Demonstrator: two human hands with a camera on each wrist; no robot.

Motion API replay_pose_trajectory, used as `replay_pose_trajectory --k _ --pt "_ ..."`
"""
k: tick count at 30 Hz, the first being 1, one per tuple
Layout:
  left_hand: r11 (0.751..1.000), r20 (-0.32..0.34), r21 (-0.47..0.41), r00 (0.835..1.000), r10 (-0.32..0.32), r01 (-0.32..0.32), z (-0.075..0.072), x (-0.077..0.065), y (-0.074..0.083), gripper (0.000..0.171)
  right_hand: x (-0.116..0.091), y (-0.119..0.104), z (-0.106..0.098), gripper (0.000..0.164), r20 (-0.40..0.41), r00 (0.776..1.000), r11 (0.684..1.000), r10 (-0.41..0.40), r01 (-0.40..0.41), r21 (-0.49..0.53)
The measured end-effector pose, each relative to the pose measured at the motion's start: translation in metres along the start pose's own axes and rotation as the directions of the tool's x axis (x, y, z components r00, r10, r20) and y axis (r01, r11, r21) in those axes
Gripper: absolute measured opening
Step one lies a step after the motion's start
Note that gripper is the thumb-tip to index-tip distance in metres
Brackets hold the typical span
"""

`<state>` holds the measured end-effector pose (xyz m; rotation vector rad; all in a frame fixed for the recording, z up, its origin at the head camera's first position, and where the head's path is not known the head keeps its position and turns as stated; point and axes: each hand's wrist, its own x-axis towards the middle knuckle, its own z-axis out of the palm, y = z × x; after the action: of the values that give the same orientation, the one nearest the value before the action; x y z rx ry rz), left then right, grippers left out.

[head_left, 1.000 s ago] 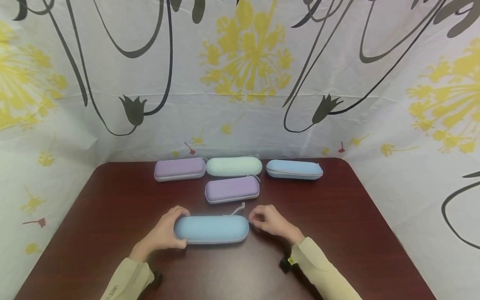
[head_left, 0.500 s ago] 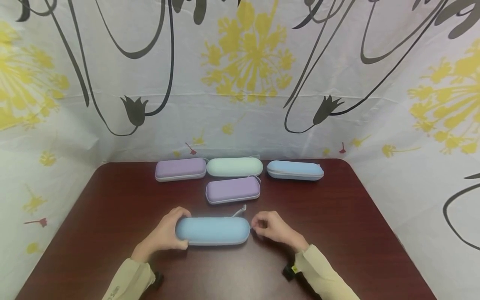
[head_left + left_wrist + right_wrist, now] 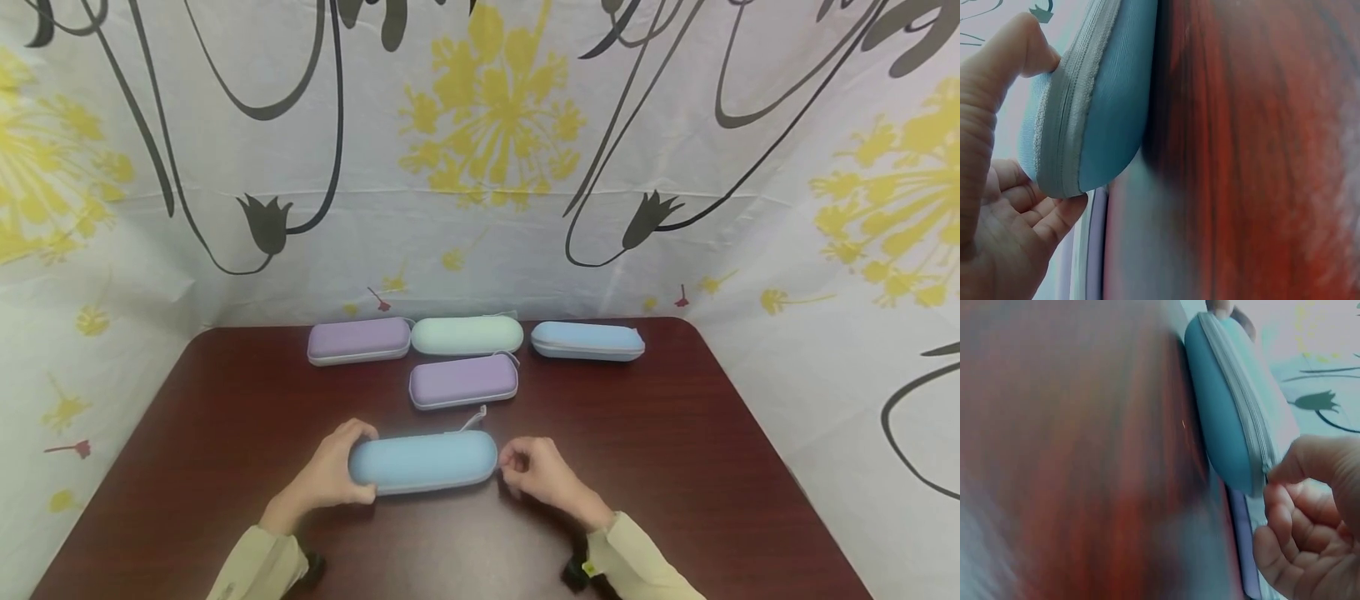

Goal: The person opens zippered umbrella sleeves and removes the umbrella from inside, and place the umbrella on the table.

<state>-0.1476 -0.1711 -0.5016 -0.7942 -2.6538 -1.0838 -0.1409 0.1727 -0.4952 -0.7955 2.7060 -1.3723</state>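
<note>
A light blue zippered pencil case [image 3: 423,462] lies in the front middle of the table, its lid side up. My left hand [image 3: 333,467] grips its left end, the thumb on the near side and the fingers round the far side. In the left wrist view the grey zipper [image 3: 1066,119] runs along the case under the thumb, its teeth together there. At the right end, my right hand [image 3: 547,475] pinches the small zipper pull between thumb and index finger. The slider [image 3: 1265,468] shows just by the fingertips in the right wrist view; the pull itself is mostly hidden.
Behind the held case lies a purple case [image 3: 463,382]. Along the table's far edge are another purple case [image 3: 360,341], a mint green case [image 3: 467,336] and a second blue case [image 3: 587,341]. A patterned curtain [image 3: 480,250] surrounds the dark table [image 3: 675,467] at the back and sides.
My right hand has moved a little toward the near side at the case's right end. The case has turned slightly, while my left hand keeps its hold.
</note>
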Motion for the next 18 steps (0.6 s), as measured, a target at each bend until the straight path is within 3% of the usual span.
replay_pose_trajectory --k 12,18 --pt "0.992 -0.005 0.034 0.993 -0.117 0.117 0.004 -0.007 0.017 0.061 -0.009 -0.011 0.013 0.014 -0.16 0.982 0.994 0.1 -0.105 -0.024" --pt "0.983 0.0 0.055 0.984 -0.176 0.176 0.005 -0.008 0.026 0.062 -0.012 -0.014 0.017 0.013 -0.194 0.972 0.99 0.133 -0.139 -0.019"
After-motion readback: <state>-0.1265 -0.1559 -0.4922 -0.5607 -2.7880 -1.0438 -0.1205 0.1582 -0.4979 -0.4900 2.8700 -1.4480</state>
